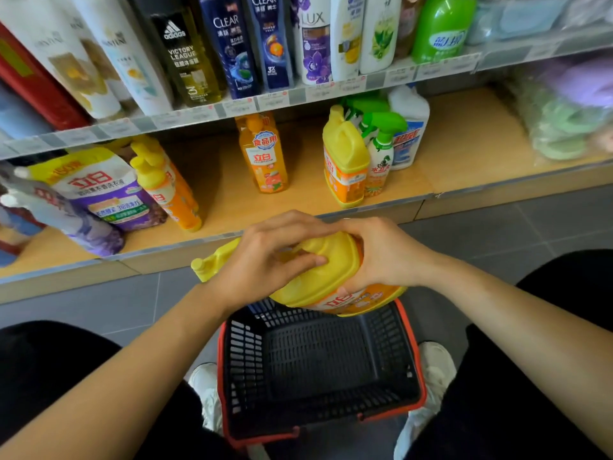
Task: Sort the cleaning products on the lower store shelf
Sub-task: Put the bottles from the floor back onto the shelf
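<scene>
Both bare forearms stretched forward and meeting at the centre, hands close together, fingertips nearly touching. Left hand (265, 260) draped over the top of a yellow detergent jug (318, 280), fingers curled round the handle area, thumb pressed into the yellow plastic. Right hand (381, 257) wrapped round the jug's shoulder from the other side, gripping it firmly. Jug held in the air and tipped on its side, capped neck pointing left, orange label facing down, just in front of the lower shelf (225, 197) edge and above the far rim of a shopping basket (245, 360). Basket black mesh with a red rim, set on the grey tiled floor between two white shoes, its bare mesh bottom in view. On the lower shelf, upright: a matching yellow jug (345, 151) near the front edge, a green-triggered spray bottle (379, 157) touching its right side, a white bottle with a blue label (409, 127) behind those; well to the left, a single orange bottle (265, 154); further left, two orange bottles with yellow caps (166, 184) leaning against a purple refill pouch (102, 190). On the upper shelf, a row of shampoo bottles (232, 44).
</scene>
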`<state>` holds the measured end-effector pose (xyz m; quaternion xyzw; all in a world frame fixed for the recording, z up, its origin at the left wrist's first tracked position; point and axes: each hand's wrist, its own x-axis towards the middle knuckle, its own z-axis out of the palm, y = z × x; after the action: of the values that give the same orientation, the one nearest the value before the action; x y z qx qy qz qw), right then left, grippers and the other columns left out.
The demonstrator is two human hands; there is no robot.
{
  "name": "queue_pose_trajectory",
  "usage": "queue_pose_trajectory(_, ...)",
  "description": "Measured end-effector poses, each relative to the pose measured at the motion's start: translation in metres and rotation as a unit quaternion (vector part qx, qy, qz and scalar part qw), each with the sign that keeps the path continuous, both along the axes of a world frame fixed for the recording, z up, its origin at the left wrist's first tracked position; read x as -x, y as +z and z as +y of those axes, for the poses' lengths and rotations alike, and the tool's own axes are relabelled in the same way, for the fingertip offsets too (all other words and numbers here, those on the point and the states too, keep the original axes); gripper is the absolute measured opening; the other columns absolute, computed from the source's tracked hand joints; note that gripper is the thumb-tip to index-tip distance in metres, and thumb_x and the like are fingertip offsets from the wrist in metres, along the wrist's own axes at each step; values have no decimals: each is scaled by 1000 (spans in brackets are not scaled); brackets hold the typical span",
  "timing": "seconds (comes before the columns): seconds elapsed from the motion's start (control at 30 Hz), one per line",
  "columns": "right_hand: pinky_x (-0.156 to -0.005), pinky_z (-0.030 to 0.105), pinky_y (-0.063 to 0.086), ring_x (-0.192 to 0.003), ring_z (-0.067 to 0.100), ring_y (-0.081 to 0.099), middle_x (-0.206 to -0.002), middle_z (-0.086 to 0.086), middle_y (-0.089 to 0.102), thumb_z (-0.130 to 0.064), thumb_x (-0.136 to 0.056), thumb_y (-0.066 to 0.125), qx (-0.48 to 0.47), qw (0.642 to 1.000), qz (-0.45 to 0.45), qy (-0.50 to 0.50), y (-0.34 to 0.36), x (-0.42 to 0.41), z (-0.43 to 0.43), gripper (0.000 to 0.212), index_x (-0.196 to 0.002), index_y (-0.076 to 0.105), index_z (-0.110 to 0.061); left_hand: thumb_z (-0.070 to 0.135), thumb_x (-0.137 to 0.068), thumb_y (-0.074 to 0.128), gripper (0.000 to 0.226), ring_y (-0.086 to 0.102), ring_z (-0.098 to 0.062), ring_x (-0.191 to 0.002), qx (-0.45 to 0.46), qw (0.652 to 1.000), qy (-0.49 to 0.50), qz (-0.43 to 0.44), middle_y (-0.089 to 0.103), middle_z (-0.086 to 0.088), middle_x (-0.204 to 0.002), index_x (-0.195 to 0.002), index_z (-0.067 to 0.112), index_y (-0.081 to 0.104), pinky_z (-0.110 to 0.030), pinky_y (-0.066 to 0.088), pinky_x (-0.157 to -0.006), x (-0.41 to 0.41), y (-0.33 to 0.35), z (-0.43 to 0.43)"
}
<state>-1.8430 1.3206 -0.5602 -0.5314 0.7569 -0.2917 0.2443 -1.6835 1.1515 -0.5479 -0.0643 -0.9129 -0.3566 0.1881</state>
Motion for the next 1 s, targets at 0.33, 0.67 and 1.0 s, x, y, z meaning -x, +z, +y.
queue_pose_trajectory(0.33, -89, 42, 54, -108, 10, 63, -117, -15, 69, -56, -47, 92, -2, 1000, 14, -23, 1, -5, -1, 92, -131, 60, -36, 51, -96, 57, 34, 62, -13, -98, 44, 988, 134, -66, 69, 9, -108, -117, 26, 67, -42, 52, -77, -2, 4, 11)
queue_pose_trajectory(0.67, -92, 43, 54, -110, 7, 64, -119, -16, 69, -50, -52, 94, 10, 999, -34, -27, 1, -5, -3, 92, -134, 58, -35, 41, -103, 54, 31, 55, -15, -107, 7, 991, 90, -100, 62, 9, -115, -131, 29, 58, -43, 48, -88, -1, 1, 8)
queue_pose_trajectory(1.0, -92, 35, 55, -109, 2, 64, -116, -19, 69, -35, -53, 99, -5, 996, -84, -1, 2, -3, -5, 84, -128, 62, -35, 10, -98, 64, 23, 53, -15, -129, 41, 995, -58, -76, 55, -1, -136, -118, 18, 71, -36, 48, -101, -5, 15, -12)
